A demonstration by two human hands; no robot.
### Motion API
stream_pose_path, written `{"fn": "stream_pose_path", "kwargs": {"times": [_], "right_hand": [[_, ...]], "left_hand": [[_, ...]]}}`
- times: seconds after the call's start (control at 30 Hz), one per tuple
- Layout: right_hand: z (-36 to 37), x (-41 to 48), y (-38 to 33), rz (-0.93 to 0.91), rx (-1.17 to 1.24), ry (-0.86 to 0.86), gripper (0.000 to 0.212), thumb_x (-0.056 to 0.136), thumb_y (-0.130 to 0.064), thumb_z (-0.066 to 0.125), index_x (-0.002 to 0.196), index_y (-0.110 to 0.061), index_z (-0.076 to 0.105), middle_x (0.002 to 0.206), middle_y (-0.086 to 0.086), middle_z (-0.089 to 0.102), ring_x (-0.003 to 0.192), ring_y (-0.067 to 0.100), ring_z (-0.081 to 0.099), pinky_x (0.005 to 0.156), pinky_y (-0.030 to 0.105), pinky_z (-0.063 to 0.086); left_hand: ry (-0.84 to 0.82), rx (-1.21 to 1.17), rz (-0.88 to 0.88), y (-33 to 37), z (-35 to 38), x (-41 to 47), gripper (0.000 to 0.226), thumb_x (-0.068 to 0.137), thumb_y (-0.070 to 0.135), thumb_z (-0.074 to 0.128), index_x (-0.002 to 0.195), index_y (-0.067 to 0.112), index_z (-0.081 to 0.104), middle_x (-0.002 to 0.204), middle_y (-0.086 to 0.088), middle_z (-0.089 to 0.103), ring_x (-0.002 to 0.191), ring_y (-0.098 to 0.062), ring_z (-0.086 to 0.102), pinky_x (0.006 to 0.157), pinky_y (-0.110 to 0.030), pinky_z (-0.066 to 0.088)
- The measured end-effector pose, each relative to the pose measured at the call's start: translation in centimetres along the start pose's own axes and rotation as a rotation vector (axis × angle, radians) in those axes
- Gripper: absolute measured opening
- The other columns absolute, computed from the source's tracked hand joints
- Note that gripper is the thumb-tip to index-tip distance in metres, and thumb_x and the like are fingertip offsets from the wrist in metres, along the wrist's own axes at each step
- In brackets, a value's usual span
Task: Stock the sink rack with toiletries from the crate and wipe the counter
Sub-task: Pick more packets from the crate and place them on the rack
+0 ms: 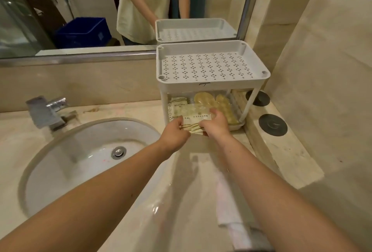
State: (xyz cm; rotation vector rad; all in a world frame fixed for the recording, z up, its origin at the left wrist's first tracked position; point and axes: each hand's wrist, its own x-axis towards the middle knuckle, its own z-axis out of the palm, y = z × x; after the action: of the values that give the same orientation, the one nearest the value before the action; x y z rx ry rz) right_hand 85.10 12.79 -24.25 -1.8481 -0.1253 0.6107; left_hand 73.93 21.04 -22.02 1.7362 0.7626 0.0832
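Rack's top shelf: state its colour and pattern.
White top shelf, dotted with little four-hole clusters; clearest in the head view.

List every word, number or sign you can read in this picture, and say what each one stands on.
Rack front rim: one small dark mark, like "7" or "T"; cannot tell which.
Packets held by left hand and right hand: printed lines, too blurred to read.
Blue crate in the mirror: pale logo, too small to read.

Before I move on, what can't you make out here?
Head view only:
- Packets: print too small and blurred to read.
- Rack lower shelf: rear hidden by its top tray.
- Grip: fingertips of left hand and right hand hidden under the packets.
- Crate: seen only in the mirror; contents hidden by its wall.
- White cloth: blurred, cut off by bottom edge.
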Motion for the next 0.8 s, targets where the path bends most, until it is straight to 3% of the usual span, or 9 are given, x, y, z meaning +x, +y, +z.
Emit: {"fn": "stream_pose_path", "kwargs": {"times": [0.07,0.13,0.3,0.4,0.47,0.57,0.63,0.7,0.8], "right_hand": [[0.3,2.9,0.1,0.014,-0.013,-0.014,0.061,0.084,0.000,0.063,0.138,-0.019,0.041,0.096,-0.001,0.059,0.074,0.016,0.061,0.074,0.037,0.056],[0.6,5.5,0.0,0.026,-0.029,-0.029,0.059,0.086,-0.002,0.063,0.138,-0.021,0.041,0.106,0.002,0.058,0.072,0.014,0.059,0.066,0.031,0.055],[2.3,10.7,0.1,-0.056,-0.143,-0.019,0.054,0.083,-0.011,0.066,0.133,-0.021,0.046,0.133,0.003,0.056,0.113,0.024,0.060,0.096,0.041,0.053],[3.0,12.6,0.5,-0.094,-0.171,-0.030,0.055,0.083,-0.008,0.064,0.134,-0.018,0.047,0.136,0.005,0.056,0.121,0.024,0.056,0.100,0.040,0.050],[3.1,13.7,0.7,-0.114,-0.189,-0.053,0.055,0.086,-0.008,0.064,0.136,-0.016,0.046,0.138,0.004,0.053,0.124,0.022,0.052,0.104,0.034,0.046],[3.6,14.8,0.8,-0.134,-0.239,-0.056,0.049,0.088,-0.009,0.064,0.135,-0.012,0.048,0.134,0.004,0.054,0.122,0.020,0.053,0.093,0.019,0.044],[4.1,15.6,0.8,-0.141,-0.264,-0.045,0.042,0.088,-0.008,0.064,0.129,-0.010,0.053,0.130,0.004,0.058,0.118,0.020,0.057,0.072,0.005,0.040],[4.4,15.6,0.6,-0.168,-0.336,-0.032,0.040,0.089,-0.010,0.064,0.127,-0.008,0.056,0.127,0.003,0.059,0.115,0.018,0.057,0.060,0.006,0.033],[5.0,16.0,0.8,-0.216,-0.452,-0.008,0.040,0.085,-0.019,0.065,0.124,-0.012,0.061,0.124,0.003,0.063,0.111,0.019,0.060,0.079,0.014,0.041]], "left_hand": [[0.025,-0.019,-0.030,0.0,0.7,2.4,0.048,0.089,-0.003,0.048,0.131,0.020,0.051,0.126,0.004,0.054,0.104,-0.013,0.057,0.071,-0.016,0.041],[0.063,-0.034,-0.067,0.1,1.1,4.6,0.064,0.091,-0.001,0.049,0.151,0.013,0.029,0.146,-0.001,0.042,0.123,-0.017,0.050,0.082,-0.016,0.041],[0.164,-0.118,-0.152,-0.3,1.6,9.6,0.065,0.091,-0.001,0.051,0.150,0.018,0.030,0.140,0.000,0.049,0.098,-0.013,0.057,0.073,-0.019,0.049],[0.185,-0.095,-0.158,-1.1,1.9,11.7,0.059,0.091,0.000,0.053,0.146,0.015,0.036,0.137,-0.001,0.048,0.126,-0.023,0.049,0.101,-0.031,0.044],[0.173,-0.074,-0.153,-1.6,2.1,12.8,0.058,0.092,0.002,0.052,0.146,0.016,0.035,0.146,-0.009,0.042,0.136,-0.028,0.040,0.107,-0.036,0.037],[0.245,-0.070,-0.170,-2.1,2.4,14.4,0.040,0.095,0.005,0.050,0.131,0.023,0.049,0.137,-0.011,0.048,0.132,-0.031,0.045,0.108,-0.039,0.038],[0.267,-0.099,-0.211,-2.0,2.5,15.0,0.044,0.096,0.005,0.048,0.138,0.014,0.044,0.140,-0.011,0.049,0.129,-0.030,0.048,0.108,-0.037,0.040],[0.244,-0.084,-0.232,-2.0,2.6,15.4,0.050,0.096,0.003,0.047,0.144,0.010,0.037,0.143,-0.012,0.046,0.131,-0.029,0.045,0.106,-0.035,0.039],[0.267,-0.092,-0.277,-2.1,2.7,15.6,0.056,0.092,0.001,0.046,0.145,0.016,0.037,0.137,-0.010,0.050,0.125,-0.029,0.051,0.107,-0.038,0.042]]}}
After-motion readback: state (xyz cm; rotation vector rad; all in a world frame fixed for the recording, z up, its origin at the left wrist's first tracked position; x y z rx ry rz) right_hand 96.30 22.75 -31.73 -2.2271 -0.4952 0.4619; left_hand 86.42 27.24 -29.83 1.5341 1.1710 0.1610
